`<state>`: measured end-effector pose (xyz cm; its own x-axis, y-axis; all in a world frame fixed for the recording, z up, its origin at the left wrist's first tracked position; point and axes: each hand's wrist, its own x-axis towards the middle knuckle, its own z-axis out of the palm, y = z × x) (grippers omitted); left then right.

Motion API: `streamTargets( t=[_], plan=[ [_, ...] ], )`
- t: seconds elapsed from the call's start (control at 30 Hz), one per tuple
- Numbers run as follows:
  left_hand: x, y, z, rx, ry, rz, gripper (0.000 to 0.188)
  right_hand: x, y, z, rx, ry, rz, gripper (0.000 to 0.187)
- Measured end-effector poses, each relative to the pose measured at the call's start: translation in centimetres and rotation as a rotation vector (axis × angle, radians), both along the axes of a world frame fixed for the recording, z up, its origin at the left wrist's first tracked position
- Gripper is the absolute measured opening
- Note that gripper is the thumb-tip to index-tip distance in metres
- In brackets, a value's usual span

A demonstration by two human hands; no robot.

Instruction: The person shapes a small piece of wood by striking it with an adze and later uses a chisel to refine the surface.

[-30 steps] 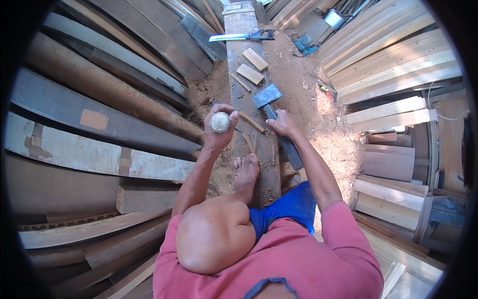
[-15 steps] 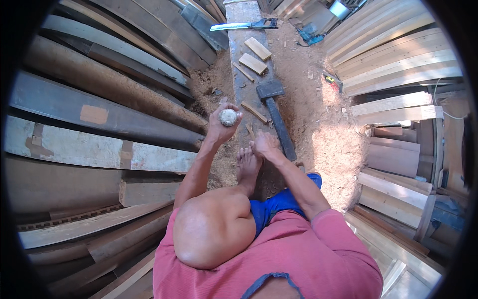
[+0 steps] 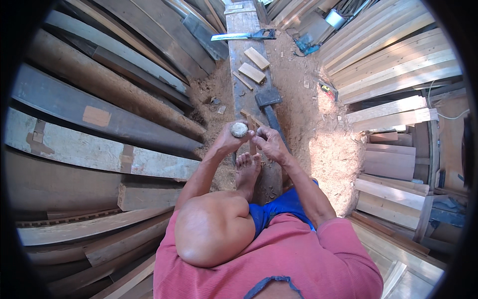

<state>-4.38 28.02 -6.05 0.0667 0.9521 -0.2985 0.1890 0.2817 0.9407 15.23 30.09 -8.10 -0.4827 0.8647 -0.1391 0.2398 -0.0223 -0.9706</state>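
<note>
My left hand is closed round an upright handle with a round, whitish, worn butt end. What lies below the handle is hidden by the fist. My right hand pinches a narrow wooden strip close beside the left fist, and the fingers of both hands nearly meet. The strip lies lengthwise over the plank bench, by my bare left foot. Just beyond the hands lies another thin wood piece, partly hidden. A dark mallet rests on the bench, its handle passing behind my right hand.
Two short boards and a thin stick lie farther along the bench, with a handsaw across its far end. Stacked planks line both sides. A teal power tool sits on the sawdust-covered floor.
My left hand has moved right and slightly nearer, carrying the handle. My right hand has shifted a little right, and the strip now lies between the two hands.
</note>
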Motion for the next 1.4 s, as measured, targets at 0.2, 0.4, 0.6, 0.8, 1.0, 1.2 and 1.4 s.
streamTargets(
  t=[0.2, 0.4, 0.6, 0.8, 1.0, 1.2, 1.4],
  plan=[
    [-0.8, 0.5, 0.5, 0.151, -0.013, -0.046, 0.022, -1.2, -0.8, 0.7, -0.369, 0.438, -0.318, 0.013],
    [-2.6, 0.6, 1.3, 0.084, -0.071, 0.104, 0.023, 2.3, 1.6, 1.5, -0.754, 0.858, -0.675, 0.014],
    [-1.1, 0.7, 0.3, 0.097, -0.039, 0.131, 0.024, -1.4, -2.6, 2.5, -0.139, 0.141, -0.079, 0.035],
    [0.1, 0.1, 1.0, 0.015, -0.123, 0.159, 0.028, -1.5, -2.7, 2.0, 0.087, -0.124, -0.11, 0.03],
    [-0.2, 0.5, -0.3, 0.088, -0.096, 0.083, 0.026, 0.1, -2.9, 0.6, 0.112, -0.121, 0.011, 0.028],
    [0.1, 0.7, -0.7, 0.081, 0.005, 0.035, 0.025, 0.9, -2.4, -0.1, 0.28, -0.206, -0.006, 0.03],
    [-0.2, 0.5, -1.2, 0.043, -0.072, 0.128, 0.033, 1.5, -2.0, -1.2, 0.096, -0.182, 0.062, 0.035]
  ],
)
